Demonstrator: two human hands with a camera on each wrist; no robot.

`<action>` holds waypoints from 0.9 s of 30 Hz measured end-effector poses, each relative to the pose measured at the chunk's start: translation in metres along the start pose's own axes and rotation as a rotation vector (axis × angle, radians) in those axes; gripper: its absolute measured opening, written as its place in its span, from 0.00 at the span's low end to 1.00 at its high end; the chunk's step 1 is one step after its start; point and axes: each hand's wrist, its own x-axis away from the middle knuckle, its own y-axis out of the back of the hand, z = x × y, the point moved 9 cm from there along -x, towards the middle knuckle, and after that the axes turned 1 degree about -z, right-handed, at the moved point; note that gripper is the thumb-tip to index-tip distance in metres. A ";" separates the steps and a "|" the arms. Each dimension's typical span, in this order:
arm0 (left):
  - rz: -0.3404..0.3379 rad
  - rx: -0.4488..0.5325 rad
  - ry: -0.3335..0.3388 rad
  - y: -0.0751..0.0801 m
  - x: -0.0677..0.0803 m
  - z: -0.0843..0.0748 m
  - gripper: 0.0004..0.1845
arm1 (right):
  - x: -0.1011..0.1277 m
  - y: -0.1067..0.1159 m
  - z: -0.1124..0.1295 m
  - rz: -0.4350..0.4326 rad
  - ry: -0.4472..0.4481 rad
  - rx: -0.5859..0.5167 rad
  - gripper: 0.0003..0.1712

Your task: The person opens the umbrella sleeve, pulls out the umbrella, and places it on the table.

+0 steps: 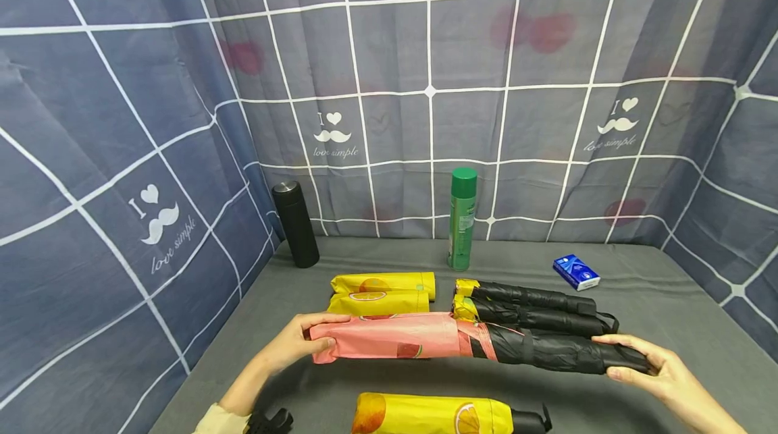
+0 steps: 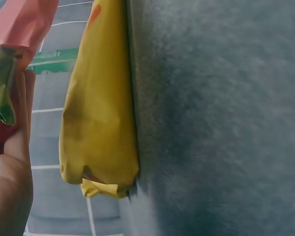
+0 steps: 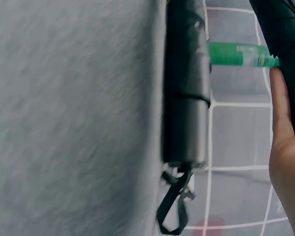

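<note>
My left hand [image 1: 299,343] grips the left end of a pink umbrella sleeve [image 1: 395,337] with a watermelon print. The sleeve's right end meets the pink-edged end of a folded black umbrella [image 1: 535,347]; how far one sits inside the other cannot be seen. Around the umbrella's far right end curl the fingers of my right hand [image 1: 653,366]. Both hold the pair level above the table. Just behind lie two yellow sleeves [image 1: 379,302] and two folded black umbrellas [image 1: 529,316] with yellow ends. Nearer me is a yellow-sleeved umbrella [image 1: 431,414] with a black handle, cut off by the frame.
At the back of the grey table [image 1: 656,285] stand a black flask [image 1: 296,225] on the left and a green spray can [image 1: 462,218] near the middle. A small blue box [image 1: 575,272] lies at the back right. Checked curtain [image 1: 389,123] surrounds the table's back and sides.
</note>
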 end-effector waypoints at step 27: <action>-0.104 -0.398 -0.091 0.012 0.011 0.008 0.19 | 0.011 0.000 -0.036 0.010 -0.016 0.054 0.23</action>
